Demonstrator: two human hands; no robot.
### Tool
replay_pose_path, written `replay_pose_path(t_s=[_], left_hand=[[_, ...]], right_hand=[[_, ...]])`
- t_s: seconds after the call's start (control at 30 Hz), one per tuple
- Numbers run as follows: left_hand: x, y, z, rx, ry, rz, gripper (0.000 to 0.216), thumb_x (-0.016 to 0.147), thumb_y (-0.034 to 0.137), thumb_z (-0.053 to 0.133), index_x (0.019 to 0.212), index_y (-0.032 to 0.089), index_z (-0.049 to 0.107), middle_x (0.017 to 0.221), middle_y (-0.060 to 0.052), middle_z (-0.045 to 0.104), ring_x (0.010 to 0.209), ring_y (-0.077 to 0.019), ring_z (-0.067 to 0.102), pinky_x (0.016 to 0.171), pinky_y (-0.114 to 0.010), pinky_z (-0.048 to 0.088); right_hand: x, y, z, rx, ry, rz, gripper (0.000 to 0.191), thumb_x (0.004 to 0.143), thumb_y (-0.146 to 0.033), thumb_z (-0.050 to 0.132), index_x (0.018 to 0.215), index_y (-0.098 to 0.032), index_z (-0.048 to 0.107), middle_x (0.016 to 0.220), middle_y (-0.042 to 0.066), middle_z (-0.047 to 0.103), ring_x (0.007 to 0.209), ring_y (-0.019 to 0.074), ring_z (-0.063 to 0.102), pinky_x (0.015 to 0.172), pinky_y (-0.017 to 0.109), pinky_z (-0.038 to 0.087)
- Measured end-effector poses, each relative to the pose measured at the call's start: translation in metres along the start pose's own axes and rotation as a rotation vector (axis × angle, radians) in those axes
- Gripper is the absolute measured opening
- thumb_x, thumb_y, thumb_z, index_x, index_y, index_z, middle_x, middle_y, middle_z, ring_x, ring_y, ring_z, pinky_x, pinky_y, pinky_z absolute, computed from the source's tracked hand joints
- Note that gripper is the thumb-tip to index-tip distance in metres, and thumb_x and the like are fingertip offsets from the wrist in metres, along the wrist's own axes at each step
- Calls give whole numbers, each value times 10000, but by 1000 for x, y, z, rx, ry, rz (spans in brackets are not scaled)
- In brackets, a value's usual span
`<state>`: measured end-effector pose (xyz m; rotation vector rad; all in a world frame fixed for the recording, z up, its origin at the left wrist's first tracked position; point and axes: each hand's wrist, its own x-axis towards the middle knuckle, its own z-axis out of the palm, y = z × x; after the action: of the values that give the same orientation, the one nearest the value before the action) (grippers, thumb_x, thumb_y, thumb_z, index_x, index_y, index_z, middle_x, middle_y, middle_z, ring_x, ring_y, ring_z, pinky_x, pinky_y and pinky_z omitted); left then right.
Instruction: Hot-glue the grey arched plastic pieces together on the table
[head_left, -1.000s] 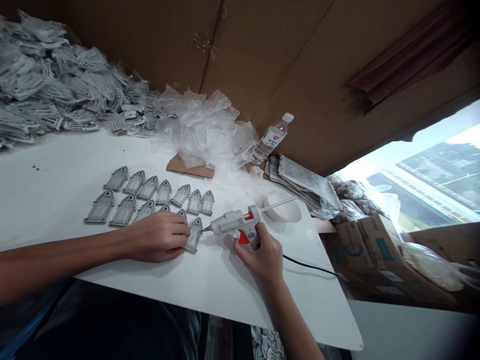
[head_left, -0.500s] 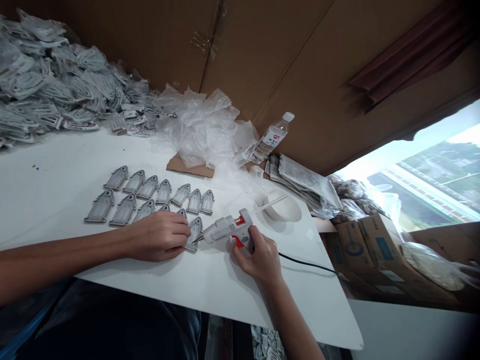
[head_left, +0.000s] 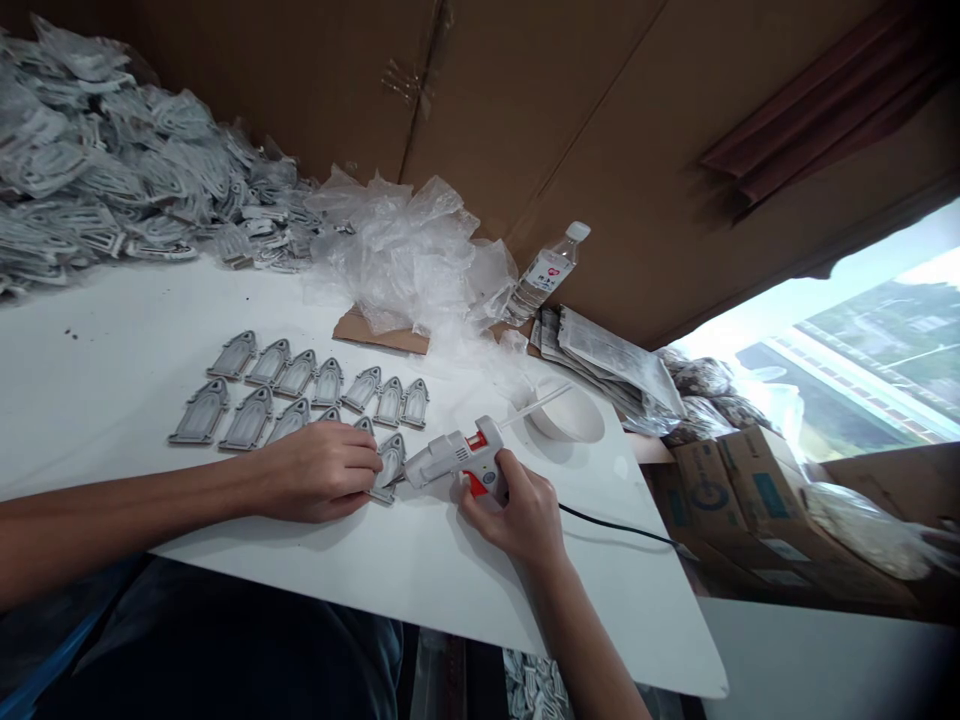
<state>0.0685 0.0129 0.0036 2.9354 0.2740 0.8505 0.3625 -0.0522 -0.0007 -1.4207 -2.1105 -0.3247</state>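
My right hand [head_left: 521, 505] is wrapped round a white-and-red hot glue gun [head_left: 457, 455], with a glue stick poking out of its back. The gun's nozzle points left, at the lower right edge of a small grey arched piece [head_left: 390, 465]. Curled fingers of my left hand [head_left: 322, 472] hold that piece at its left side; the fingertips are partly hidden. Two rows of similar arched pieces [head_left: 247, 418] lie on the white table [head_left: 300, 570], and my left hand covers some of the nearer row.
A heap of bagged grey pieces [head_left: 135, 170] fills the back left. Crumpled clear plastic bags [head_left: 420, 250], a water bottle [head_left: 547, 272] and a white bowl [head_left: 570, 415] stand behind the gun. Its black cord [head_left: 615, 525] runs right, toward cardboard boxes [head_left: 757, 490].
The glue gun has shifted very slightly, its nozzle tip now a touch higher along the piece's edge. My left hand looks unmoved.
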Motion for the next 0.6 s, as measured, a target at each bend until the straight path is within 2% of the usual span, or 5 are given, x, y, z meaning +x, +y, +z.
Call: replay_pose_path(t_s=[0.6], left_hand=[[1, -1, -1, 9, 12, -7, 217, 920, 129, 578, 711, 154, 631, 880, -55, 749, 877, -205, 689, 719, -312, 519]], right_hand=[[3, -1, -8, -25, 5, -4, 220, 742, -320, 617, 822, -220, 439, 563, -81, 431, 442, 71, 339, 447, 203, 289]])
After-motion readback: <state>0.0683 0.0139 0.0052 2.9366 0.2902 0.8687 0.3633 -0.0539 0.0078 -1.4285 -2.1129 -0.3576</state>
